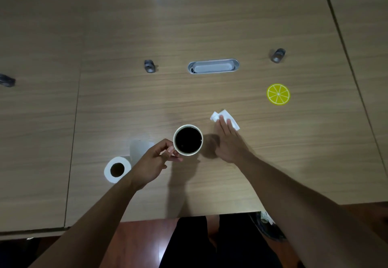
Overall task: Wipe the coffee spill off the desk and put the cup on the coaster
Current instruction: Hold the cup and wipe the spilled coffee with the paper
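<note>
A white cup (188,140) full of dark coffee hangs above the wooden desk (210,26), casting a shadow on it. My left hand (155,162) pinches the cup's handle from the left. My right hand (227,141) lies flat, fingers stretched over a crumpled white tissue (225,117) pressed on the desk to the right of the cup. A yellow lemon-slice coaster (278,94) lies further right and back, with nothing on it. I cannot make out any spill on the wood in this dim light.
A white paper roll (116,169) with a loose sheet lies left of my left hand. A metal cable slot (213,66) and several small metal fittings (150,66) sit further back. The desk's front edge (189,217) runs just before my legs.
</note>
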`<state>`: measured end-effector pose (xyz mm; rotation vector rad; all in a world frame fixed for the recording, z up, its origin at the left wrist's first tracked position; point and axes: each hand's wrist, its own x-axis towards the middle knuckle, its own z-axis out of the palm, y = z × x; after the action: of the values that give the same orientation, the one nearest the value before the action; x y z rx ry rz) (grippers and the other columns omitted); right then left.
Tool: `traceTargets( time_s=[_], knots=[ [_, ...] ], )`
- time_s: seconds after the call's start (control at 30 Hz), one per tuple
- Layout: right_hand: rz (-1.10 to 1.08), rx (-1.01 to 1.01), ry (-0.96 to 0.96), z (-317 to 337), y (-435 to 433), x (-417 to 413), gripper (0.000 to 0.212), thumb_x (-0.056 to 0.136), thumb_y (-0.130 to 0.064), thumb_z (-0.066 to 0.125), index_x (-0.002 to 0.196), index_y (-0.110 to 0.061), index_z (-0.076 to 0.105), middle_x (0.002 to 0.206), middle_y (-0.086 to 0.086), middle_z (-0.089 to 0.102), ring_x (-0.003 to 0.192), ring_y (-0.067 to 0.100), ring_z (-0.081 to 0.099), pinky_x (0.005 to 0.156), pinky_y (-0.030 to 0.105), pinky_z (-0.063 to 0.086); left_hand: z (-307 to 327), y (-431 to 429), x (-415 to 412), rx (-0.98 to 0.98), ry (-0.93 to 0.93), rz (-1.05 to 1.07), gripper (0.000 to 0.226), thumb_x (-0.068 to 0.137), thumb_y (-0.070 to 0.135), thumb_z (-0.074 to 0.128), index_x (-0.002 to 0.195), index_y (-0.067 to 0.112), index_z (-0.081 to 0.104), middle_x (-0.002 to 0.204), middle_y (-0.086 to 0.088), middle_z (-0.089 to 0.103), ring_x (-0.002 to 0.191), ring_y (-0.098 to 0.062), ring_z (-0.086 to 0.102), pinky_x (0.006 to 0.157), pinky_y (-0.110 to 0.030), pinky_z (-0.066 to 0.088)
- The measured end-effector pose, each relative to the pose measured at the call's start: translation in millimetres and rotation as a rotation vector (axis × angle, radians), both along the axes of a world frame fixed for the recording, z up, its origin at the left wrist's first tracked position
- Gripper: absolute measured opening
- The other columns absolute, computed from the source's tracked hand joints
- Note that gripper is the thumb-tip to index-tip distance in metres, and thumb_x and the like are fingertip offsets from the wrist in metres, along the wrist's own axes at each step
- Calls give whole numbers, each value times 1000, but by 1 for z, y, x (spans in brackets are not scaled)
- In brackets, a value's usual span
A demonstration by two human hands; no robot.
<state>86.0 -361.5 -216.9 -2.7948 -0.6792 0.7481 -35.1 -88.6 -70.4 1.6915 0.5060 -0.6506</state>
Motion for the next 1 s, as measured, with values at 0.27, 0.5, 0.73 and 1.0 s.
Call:
traceTargets(
  time_s=[0.27,0.5,0.73,1.0],
  knots=[
    [174,96,-76,-3,1,-70,92,103,-72,29,169,-9,17,180,9,14,166,31,9,131,46,24,-2,-1,-3,2,0,20,28,116,39,45,112,16,62,112,0,85,114,-7,79,90,-40,46],
    [76,78,-139,17,-49,-138,71,110,-53,30,170,-18,16,180,-6,8,166,15,10,128,43,31,-1,-2,-5,-3,-7,20,29,117,35,45,114,10,60,114,-3,85,113,-7,79,90,-39,46],
    [-110,-1,-182,15,-73,-134,71,107,-48,39,170,-21,18,180,-3,13,165,15,18,128,44,29,-1,-2,-6,16,-4,-9,30,117,33,45,115,7,59,116,-6,84,112,-6,80,89,-38,47],
    [-183,40,-159,-3,-56,-89,63,112,-37,30,168,-9,23,180,11,12,166,28,15,127,45,34,1,-4,-7,28,-13,-15,29,117,33,45,116,7,59,117,-6,83,113,-6,80,88,-38,47]
  ],
)
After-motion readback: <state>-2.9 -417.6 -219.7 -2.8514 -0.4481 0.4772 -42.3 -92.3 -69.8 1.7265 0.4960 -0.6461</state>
